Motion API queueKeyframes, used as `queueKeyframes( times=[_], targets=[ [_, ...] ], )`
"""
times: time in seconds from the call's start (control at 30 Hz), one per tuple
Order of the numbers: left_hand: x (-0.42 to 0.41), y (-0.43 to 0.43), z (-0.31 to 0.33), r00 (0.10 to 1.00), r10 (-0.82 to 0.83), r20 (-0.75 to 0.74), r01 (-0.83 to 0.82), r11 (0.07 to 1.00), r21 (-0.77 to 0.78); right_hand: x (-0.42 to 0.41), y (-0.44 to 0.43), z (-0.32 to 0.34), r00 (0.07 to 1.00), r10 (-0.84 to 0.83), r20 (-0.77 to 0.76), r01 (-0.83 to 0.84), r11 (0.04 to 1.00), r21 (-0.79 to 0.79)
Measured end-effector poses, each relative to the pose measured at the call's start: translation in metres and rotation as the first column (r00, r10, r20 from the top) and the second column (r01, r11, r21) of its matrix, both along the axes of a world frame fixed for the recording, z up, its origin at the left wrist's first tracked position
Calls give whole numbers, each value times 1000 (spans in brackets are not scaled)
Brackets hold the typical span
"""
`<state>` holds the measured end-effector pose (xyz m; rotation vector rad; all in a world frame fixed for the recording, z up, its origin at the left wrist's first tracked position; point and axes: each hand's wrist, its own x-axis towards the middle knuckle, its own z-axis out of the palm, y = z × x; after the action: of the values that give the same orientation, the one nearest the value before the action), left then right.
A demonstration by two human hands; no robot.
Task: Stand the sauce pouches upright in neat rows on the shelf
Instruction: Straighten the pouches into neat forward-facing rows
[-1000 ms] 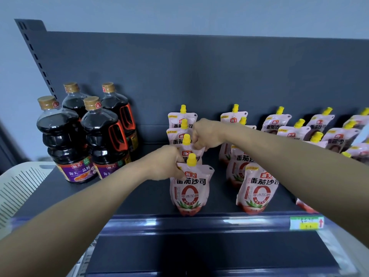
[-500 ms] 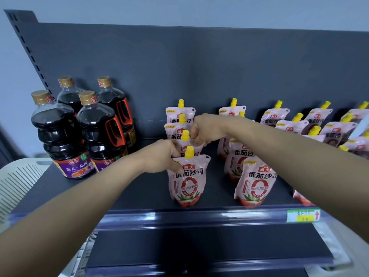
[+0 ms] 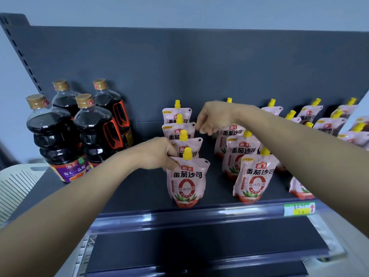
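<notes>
Single head-worn view, facing forward and down, close to shelf point(image 3: 139, 194)

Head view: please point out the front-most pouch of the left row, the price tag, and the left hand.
front-most pouch point(image 3: 186, 186), head view, middle of its label.
price tag point(image 3: 299, 209), head view, its middle.
left hand point(image 3: 156, 154), head view, back of the hand.

Bottles point(image 3: 65, 124) left of pouch rows point(image 3: 186, 156) (all on shelf point(image 3: 139, 196))

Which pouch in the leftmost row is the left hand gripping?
The front tomato sauce pouch, nearest the shelf edge, its whole label showing; the left hand pinches its top-left corner.
</notes>
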<state>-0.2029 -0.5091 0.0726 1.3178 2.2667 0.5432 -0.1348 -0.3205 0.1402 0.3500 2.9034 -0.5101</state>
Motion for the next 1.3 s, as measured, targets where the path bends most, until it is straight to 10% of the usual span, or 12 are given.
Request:
queueKeyframes(
  times=[0.77, 0.9, 1.3],
  targets=[
    [43, 25, 47, 993, 81, -83, -84, 996, -39, 81, 78, 14, 949, -120, -290, 130, 991, 18],
    [78, 57, 51, 990, 137, -44, -126, 974, 186, 93, 102, 8, 985, -111, -130, 124, 988, 89],
    [118, 127, 7, 996, 74, -47, -61, 970, 237, 86, 131, -36, 997, 0, 71, -3, 999, 34]
  ],
)
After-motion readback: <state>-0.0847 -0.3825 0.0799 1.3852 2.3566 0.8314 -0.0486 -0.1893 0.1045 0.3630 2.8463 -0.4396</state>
